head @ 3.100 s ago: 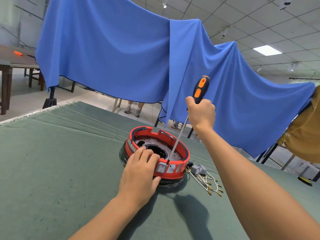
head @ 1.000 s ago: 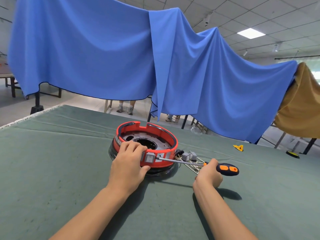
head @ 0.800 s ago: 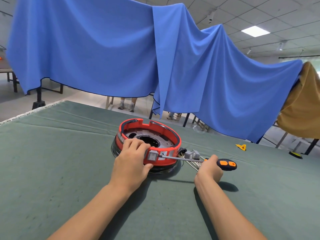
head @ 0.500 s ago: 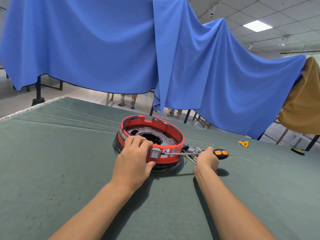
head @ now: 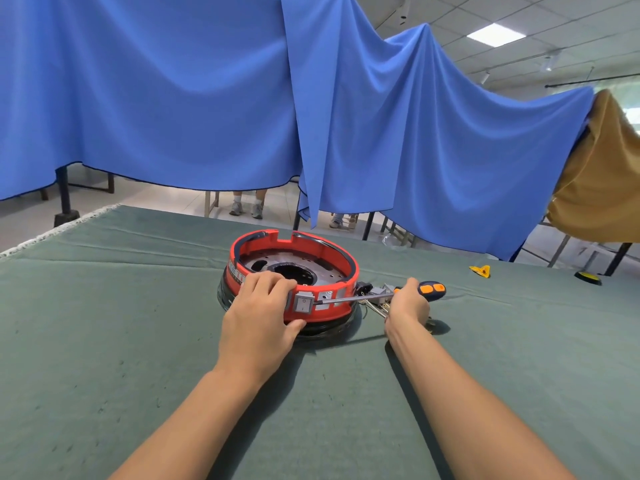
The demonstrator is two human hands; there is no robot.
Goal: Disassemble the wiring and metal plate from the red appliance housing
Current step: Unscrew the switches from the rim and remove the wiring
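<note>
Green felt table (head: 104, 341) carries the round red plastic appliance housing (head: 329, 306) at centre. Left hand (head: 259, 317) curls over its six-o'clock rim; right hand (head: 407, 303), at three o'clock, grips the orange-handled screwdriver (head: 346, 300). Brace firmly, lever gently by the grey rocker switch (head: 303, 301).

No legible text, brand or number is visible. The grey rocker switch (head: 303, 305) on the red housing (head: 313, 258) carries a mark too small to read.

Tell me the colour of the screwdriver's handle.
Dark navy with orange inserts, seen in the head view.
</note>
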